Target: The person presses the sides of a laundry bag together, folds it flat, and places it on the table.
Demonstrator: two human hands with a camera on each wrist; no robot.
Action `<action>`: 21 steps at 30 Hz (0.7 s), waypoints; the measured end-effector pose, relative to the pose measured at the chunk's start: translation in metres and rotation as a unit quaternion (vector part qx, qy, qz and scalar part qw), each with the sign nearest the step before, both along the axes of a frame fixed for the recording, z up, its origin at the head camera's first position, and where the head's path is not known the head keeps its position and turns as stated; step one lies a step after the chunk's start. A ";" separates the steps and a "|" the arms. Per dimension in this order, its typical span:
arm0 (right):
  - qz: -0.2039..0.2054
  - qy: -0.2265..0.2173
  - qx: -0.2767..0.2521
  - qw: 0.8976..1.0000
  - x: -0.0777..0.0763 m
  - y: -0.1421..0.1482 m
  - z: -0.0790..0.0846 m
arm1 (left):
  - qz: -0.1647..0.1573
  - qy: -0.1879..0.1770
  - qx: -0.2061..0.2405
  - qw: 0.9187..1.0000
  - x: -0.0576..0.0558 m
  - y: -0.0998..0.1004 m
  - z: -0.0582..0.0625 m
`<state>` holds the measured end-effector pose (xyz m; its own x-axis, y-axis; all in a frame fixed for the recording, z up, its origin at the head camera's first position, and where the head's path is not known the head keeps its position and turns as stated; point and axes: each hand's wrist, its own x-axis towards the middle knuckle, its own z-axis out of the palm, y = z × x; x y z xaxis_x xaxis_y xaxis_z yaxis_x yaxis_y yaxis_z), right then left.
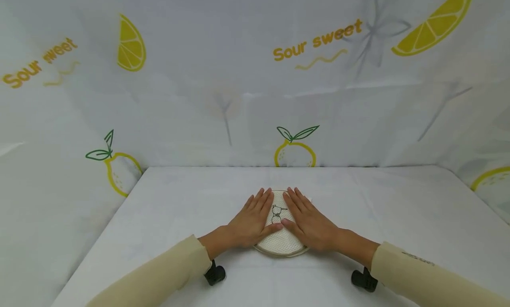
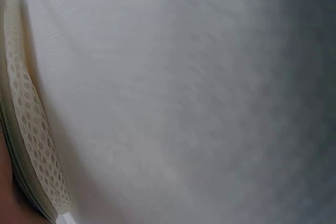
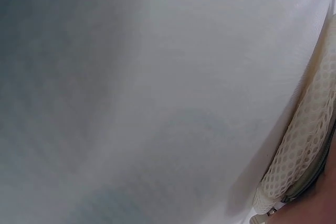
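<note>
In the head view a round, cream-white mesh zip bag (image 1: 280, 245), with a dark line drawing on its top, lies flat on the table. My left hand (image 1: 253, 220) rests on its left part with straight fingers pointing away from me. Mirroring it, my right hand (image 1: 312, 223) lies on the right part, fingers also straight. The two thumbs meet or nearly meet over the middle. The left wrist view shows the bag's mesh side (image 2: 34, 124) and a dark zip along its edge. Mesh (image 3: 304, 135) and zip appear at the right of the right wrist view.
White cloth covers the table (image 1: 179, 201) around the bag. Behind it stands a white curtain (image 1: 191, 99) printed with lemons and lettering. A black wrist device (image 1: 215, 273) sits under the left forearm, another black device (image 1: 364, 279) under the right.
</note>
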<state>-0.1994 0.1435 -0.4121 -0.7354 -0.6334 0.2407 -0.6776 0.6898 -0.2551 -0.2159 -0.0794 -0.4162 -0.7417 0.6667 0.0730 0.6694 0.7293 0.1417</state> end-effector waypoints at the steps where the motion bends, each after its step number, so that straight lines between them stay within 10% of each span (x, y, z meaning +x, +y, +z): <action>1: 0.000 0.003 0.000 1.000 0.000 0.001 0.000 | 0.002 0.001 0.002 1.000 0.000 0.001 0.000; 21: -0.031 0.018 -0.025 0.999 0.007 0.017 0.023 | 0.035 0.033 0.124 0.991 0.010 -0.013 0.013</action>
<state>-0.1925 0.1605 -0.3889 -0.7630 -0.5741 0.2971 -0.6436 0.7174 -0.2667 -0.2063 -0.0920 -0.4028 -0.7736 0.5688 0.2791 0.6322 0.7223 0.2803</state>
